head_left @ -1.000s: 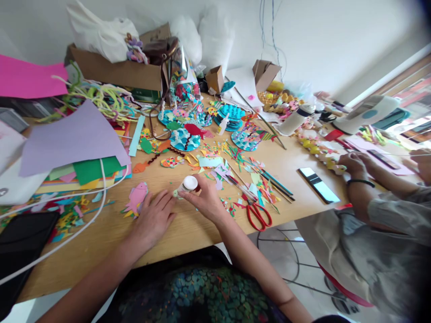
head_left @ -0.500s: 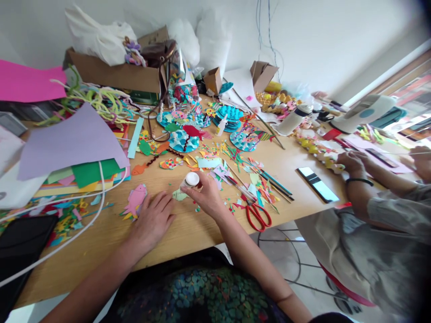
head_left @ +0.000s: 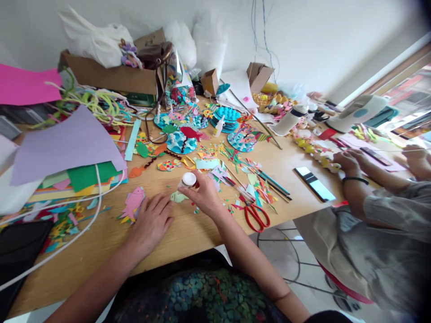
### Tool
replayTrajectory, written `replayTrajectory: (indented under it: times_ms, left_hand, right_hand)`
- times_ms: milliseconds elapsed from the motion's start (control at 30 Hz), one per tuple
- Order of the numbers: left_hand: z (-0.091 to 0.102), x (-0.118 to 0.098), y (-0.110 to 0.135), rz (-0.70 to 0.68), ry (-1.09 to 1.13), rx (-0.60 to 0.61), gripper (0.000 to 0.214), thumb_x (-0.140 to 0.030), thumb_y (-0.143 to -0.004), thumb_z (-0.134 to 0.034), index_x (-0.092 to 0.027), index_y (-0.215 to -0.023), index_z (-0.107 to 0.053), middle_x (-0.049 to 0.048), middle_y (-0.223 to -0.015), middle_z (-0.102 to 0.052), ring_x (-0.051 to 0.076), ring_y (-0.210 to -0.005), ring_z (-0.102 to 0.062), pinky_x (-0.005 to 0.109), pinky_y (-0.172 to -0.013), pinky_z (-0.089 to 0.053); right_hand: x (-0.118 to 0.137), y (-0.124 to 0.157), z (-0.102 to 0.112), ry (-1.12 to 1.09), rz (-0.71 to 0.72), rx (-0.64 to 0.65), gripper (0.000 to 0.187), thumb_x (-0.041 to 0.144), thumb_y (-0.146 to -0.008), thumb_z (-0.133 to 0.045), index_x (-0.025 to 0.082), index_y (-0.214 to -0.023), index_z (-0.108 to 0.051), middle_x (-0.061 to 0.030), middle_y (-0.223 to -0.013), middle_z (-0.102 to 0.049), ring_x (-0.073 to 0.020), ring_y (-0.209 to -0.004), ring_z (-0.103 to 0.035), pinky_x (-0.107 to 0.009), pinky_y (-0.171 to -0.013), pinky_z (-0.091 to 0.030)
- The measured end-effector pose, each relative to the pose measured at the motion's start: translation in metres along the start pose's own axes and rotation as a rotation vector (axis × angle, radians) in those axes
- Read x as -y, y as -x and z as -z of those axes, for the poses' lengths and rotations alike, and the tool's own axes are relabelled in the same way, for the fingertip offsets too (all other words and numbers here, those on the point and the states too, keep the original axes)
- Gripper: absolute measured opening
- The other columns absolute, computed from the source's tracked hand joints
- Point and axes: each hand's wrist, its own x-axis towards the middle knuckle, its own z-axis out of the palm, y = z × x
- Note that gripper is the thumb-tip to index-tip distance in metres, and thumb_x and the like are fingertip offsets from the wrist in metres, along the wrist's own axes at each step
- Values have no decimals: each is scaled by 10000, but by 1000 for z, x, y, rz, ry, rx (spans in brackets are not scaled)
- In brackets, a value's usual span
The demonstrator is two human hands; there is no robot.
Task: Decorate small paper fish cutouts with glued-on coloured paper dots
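Note:
My right hand point(head_left: 206, 195) is closed round a small white glue bottle point(head_left: 187, 181), tipped down over a pale green paper fish point(head_left: 178, 196) on the wooden table point(head_left: 188, 229). My left hand point(head_left: 151, 222) lies flat with its fingers spread, fingertips next to the green fish. A pink paper fish point(head_left: 133, 202) lies just left of that hand.
Red-handled scissors point(head_left: 255, 215), pencils and paper scraps lie right of my right hand. A phone point(head_left: 314, 184) lies further right, near another person's hands point(head_left: 346, 162). Coloured paper sheets point(head_left: 67, 148), a white cable point(head_left: 67, 237) and a cardboard box point(head_left: 111, 76) fill the left and back.
My right hand lifted the glue bottle slightly away from the green fish and holds it tilted just behind it. My left hand stayed flat on the table.

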Motion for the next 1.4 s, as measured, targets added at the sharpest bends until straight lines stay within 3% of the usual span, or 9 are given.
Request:
replayTrajectory:
  times_ms: [367, 1167, 1400]
  left_hand:
    - [0, -1, 0, 33, 34, -2, 302, -220, -839, -427, -162, -1089, -585, 131, -1159, -597, 301, -1142, -459, 504, -927, -337]
    - [-2, 1, 1, 3, 14, -9, 313, -229, -835, -447, -144, -1112, -567, 135, -1185, -583, 312, -1138, -461, 499, -915, -339]
    - [-1, 0, 1, 15, 22, 2, 305, -227, -835, -438, -162, -1102, -572, 120, -1175, -588, 304, -1145, -456, 485, -919, -336]
  right_hand:
    - [-1, -2, -9, -32, 36, 5, 219, 367, -726, -622, 180, -819, -554, 7, -694, -568, -118, -633, -490, -222, -568, -356]
    - [2, 10, -2, -20, -12, 3, 251, 383, -722, -633, 179, -840, -547, -4, -720, -568, -135, -667, -503, -239, -586, -360]
    - [2, 14, -1, -45, 45, 30, 240, 352, -726, -636, 171, -852, -542, -16, -758, -578, -135, -692, -508, -240, -607, -371]
